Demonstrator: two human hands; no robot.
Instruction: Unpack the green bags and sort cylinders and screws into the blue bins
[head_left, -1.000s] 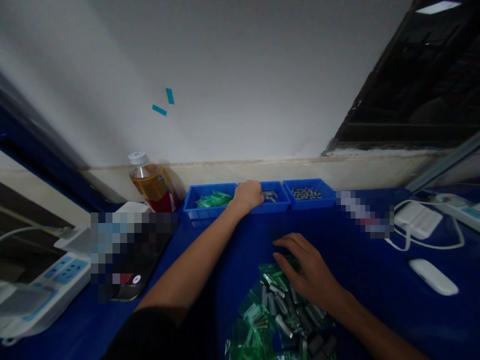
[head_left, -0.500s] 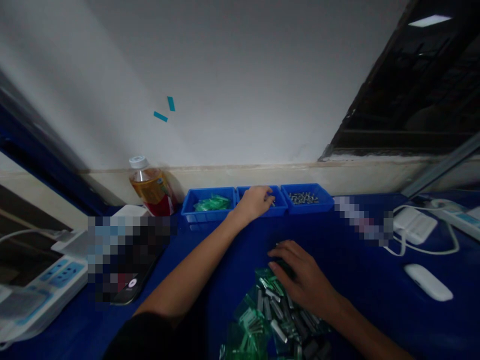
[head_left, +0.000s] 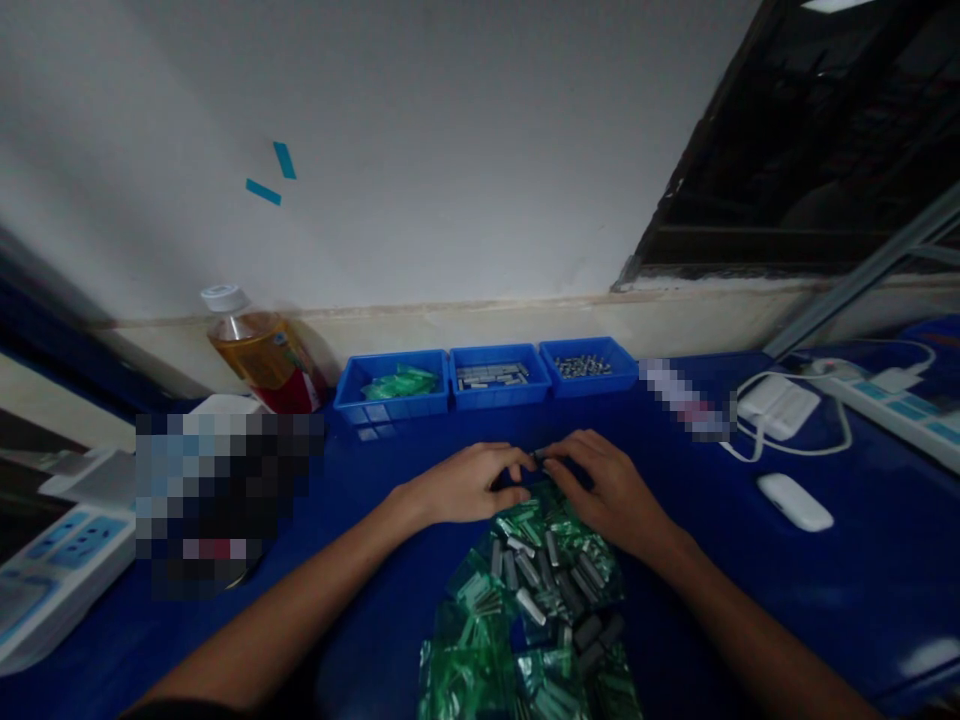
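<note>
My left hand [head_left: 476,484] and my right hand [head_left: 604,490] meet above the far end of a pile of green plastic bags [head_left: 472,660]. Between the fingertips is a small dark grey piece [head_left: 538,456], pinched by my right thumb and finger. The left fingers are curled close against it; what they grip is too small to make out. Grey metal-looking pieces [head_left: 527,570] and black blocks [head_left: 589,630] lie on and among the bags, just below both hands.
Along the wall stand three blue trays: one with green bags [head_left: 394,408], one with metal pins [head_left: 499,398], one with small metal parts [head_left: 589,384]. A drink bottle [head_left: 262,350] and a power strip [head_left: 60,580] are at left. At right lie a white case [head_left: 795,502] and cables.
My left hand has come out of the middle tray and back to my right hand over the bags. The view has shifted, and the pins in the middle tray now show.
</note>
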